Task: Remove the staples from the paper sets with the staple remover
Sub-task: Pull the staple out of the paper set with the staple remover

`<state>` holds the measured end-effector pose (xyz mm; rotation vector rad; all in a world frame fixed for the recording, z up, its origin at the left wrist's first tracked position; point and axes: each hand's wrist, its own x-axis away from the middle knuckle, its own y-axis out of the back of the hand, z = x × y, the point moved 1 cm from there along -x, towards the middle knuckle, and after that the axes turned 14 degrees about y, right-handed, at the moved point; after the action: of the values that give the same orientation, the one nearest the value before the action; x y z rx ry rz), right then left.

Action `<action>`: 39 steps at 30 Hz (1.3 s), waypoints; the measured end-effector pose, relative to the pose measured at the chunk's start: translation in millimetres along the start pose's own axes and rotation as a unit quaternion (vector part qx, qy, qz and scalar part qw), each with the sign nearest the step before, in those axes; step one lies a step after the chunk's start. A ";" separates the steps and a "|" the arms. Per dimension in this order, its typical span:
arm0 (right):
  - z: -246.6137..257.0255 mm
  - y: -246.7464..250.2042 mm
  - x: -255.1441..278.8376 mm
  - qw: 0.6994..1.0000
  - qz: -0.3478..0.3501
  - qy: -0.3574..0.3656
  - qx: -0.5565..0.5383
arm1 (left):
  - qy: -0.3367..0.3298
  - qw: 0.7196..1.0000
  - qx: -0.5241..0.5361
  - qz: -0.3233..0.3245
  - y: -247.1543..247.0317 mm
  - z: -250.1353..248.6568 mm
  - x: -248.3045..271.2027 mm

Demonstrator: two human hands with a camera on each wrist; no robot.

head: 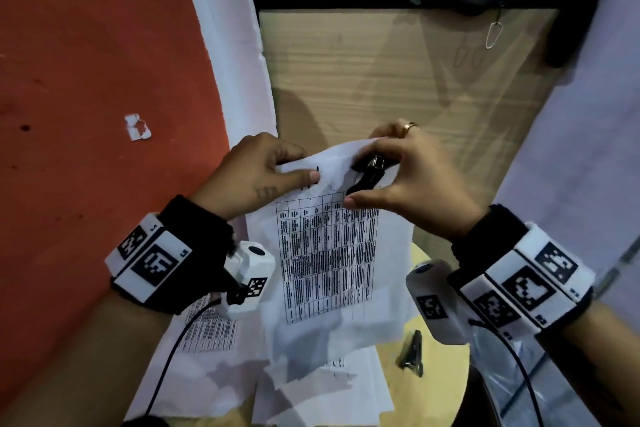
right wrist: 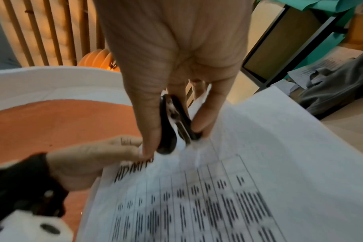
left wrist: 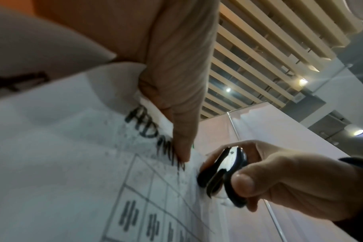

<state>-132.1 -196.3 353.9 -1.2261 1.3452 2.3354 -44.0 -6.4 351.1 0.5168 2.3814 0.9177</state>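
**Staple remover at the top corner of a held-up sheet set**

The left hand pinches the top edge of a white printed paper set with a ruled table of dark text, thumb on the front face and fingers behind, holding it up in the air above the round pale-yellow surface. The right hand grips a small black claw-type staple remover with shiny metal jaws between thumb and fingers, its jaws pressed against the sheet near the top edge, just beside the left thumb. The staple itself is too small and blurred to make out, so whether the claws have bitten under it cannot be told.

The paper is thin, light and limp; it sags below the grip and would tear easily around the staple holes. Judging from this, the best hold is close to the staple, as the left hand has it, keeping the corner taut so the claws pull against tension, not loose sheet. The remover is small, stiff and smooth-sided; a firm squeeze on its two flat wings should do.

More loose white printed sheets lie piled on the near-left part of the surface, and a second dark clip-like tool rests near its middle.
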 end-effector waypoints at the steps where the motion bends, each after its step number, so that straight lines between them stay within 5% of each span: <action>1: 0.9 -2.9 2.7 0.999 -0.029 0.022 0.006 | 0.003 1.000 0.003 0.001 0.8 -1.1 1.1; 4: 6.6 -14.2 9.2 0.986 -0.099 0.131 0.036 | 0.005 1.000 0.007 -0.001 2.5 -4.7 2.1; 7: 7.3 -24.5 8.2 0.974 -0.084 0.198 0.066 | 0.009 1.000 0.006 -0.001 3.3 -9.2 2.2; 19: 13.1 -28.8 -2.7 0.966 -0.078 0.239 0.060 | 0.039 0.993 0.111 0.027 5.4 -15.2 3.5; 39: 10.6 -30.9 -8.4 0.958 -0.061 0.266 0.087 | 0.041 0.992 0.102 0.067 6.1 -12.9 3.9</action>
<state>-116.7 -168.2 342.9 -1.9006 1.5243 1.8204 -53.8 -6.5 362.1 0.7389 2.5571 0.7692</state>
